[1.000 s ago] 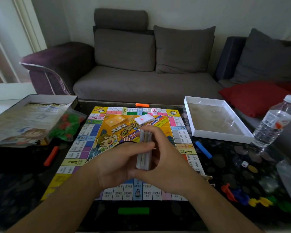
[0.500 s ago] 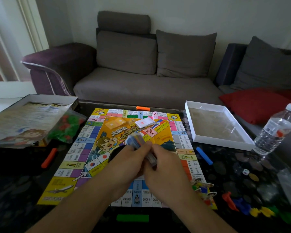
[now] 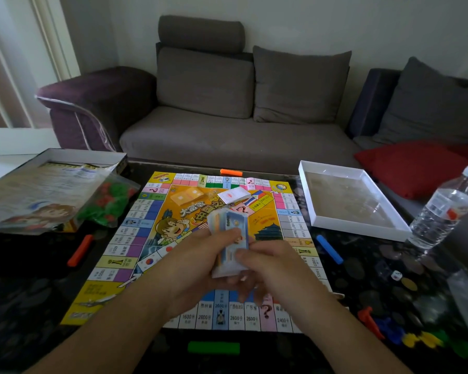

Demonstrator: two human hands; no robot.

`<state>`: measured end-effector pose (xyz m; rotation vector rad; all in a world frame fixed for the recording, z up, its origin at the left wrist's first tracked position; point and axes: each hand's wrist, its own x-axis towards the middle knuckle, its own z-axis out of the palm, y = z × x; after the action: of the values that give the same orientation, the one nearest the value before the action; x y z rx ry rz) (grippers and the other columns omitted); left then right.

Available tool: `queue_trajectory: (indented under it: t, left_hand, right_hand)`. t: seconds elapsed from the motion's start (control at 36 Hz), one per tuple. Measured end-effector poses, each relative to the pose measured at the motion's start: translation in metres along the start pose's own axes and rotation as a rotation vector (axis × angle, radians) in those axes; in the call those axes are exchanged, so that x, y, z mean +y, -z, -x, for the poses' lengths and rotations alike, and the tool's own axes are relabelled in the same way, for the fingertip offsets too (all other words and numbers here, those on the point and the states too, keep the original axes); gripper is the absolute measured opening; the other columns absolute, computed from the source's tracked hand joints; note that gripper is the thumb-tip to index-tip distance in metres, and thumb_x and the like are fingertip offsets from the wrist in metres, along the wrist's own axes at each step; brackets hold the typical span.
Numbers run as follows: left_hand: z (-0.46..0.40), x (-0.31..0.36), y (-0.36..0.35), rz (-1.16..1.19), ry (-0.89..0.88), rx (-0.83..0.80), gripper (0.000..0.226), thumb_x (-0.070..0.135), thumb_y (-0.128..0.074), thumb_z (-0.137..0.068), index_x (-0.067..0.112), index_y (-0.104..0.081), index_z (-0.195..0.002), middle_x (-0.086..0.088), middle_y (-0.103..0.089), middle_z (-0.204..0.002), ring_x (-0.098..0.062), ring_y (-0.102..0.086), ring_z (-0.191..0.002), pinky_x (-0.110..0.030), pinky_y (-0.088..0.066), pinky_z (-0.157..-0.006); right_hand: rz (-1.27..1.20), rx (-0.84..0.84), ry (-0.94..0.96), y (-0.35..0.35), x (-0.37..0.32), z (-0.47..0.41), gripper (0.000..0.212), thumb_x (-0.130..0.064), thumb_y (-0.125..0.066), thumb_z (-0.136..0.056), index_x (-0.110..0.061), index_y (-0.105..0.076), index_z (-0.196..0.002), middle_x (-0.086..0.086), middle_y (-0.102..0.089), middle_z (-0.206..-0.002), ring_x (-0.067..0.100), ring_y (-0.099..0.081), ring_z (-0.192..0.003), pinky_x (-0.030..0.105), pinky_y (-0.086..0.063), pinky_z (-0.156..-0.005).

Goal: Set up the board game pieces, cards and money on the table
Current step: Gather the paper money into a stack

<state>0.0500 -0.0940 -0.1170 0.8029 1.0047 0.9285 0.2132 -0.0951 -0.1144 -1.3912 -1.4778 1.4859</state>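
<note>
Tilted upright now, the play-money stack fans at twelve o'clock; left hand grips it, right hand pinches notes, ready for sorting.

One view only, head-worn, wide-angle. Looks forward and down from the near edge of the dark tabletop. Both forearms enter from the bottom edge; left hand and right hand sit close, low centre. Game board fills the middle ground, seen obliquely. Grey sofa and wall take the upper half, farther off. Straight lines bow toward the frame edges. No second view to overlap.
</note>
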Motion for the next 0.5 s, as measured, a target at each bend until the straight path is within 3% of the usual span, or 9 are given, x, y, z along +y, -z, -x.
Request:
queue_trajectory:
  t: [0.03,0.11,0.17,0.31,0.44,0.5]
  left_hand:
    - [0.0,0.0,0.0,-0.001,0.004,0.019,0.03,0.026,-0.062,-0.102,0.002,-0.074,-0.115,-0.024,-0.075,-0.112,-0.041,-0.071,-0.098,-0.059,-0.061,-0.088]
    - [0.002,0.0,-0.002,0.008,0.001,0.088,0.028,0.02,-0.062,-0.103,0.0,-0.066,-0.123,-0.024,-0.075,-0.112,-0.042,-0.076,-0.099,-0.063,-0.061,-0.083]
    - [0.004,-0.001,-0.004,-0.002,-0.017,0.125,0.026,0.017,-0.063,-0.102,0.0,-0.066,-0.121,-0.024,-0.076,-0.109,-0.042,-0.077,-0.095,-0.062,-0.063,-0.077]
    - [0.004,0.0,-0.006,0.012,-0.059,0.192,0.024,0.011,-0.071,-0.096,0.002,-0.069,-0.118,-0.023,-0.077,-0.103,-0.039,-0.078,-0.088,-0.052,-0.065,-0.067]
    - [0.007,0.001,-0.009,-0.002,-0.095,0.196,0.022,0.012,-0.074,-0.093,0.005,-0.074,-0.114,-0.019,-0.079,-0.098,-0.035,-0.079,-0.085,-0.045,-0.065,-0.062]
    - [0.009,0.0,-0.011,-0.022,-0.108,0.186,0.021,0.015,-0.076,-0.092,0.011,-0.076,-0.113,-0.015,-0.08,-0.097,-0.032,-0.079,-0.085,-0.041,-0.064,-0.062]
  right_hand:
    - [0.127,0.046,0.034,0.002,0.001,0.001,0.022,-0.025,-0.063,-0.102,-0.012,-0.077,-0.091,0.011,-0.077,-0.079,0.018,-0.067,-0.058,0.027,-0.048,-0.05]
    - [0.361,0.213,0.14,0.004,0.007,0.002,0.016,-0.038,-0.072,-0.093,-0.025,-0.073,-0.083,-0.007,-0.074,-0.079,0.002,-0.067,-0.066,0.017,-0.049,-0.058]
    - [0.322,0.233,0.157,0.003,0.01,0.001,0.009,-0.033,-0.077,-0.091,-0.028,-0.069,-0.089,-0.007,-0.071,-0.084,0.002,-0.067,-0.075,0.013,-0.05,-0.061]
    - [0.183,0.223,0.148,0.001,0.012,-0.005,0.014,-0.015,-0.07,-0.096,-0.028,-0.067,-0.098,-0.001,-0.067,-0.095,0.009,-0.067,-0.086,0.018,-0.054,-0.066]
    - [-0.122,0.149,0.117,0.002,0.009,-0.007,0.004,-0.01,-0.07,-0.097,-0.01,-0.072,-0.1,0.005,-0.067,-0.081,0.004,-0.064,-0.061,0.015,-0.046,-0.053]
    - [-0.163,0.124,0.131,0.002,0.008,-0.005,0.007,-0.015,-0.07,-0.098,-0.009,-0.073,-0.101,0.006,-0.067,-0.08,0.004,-0.062,-0.06,0.016,-0.046,-0.053]
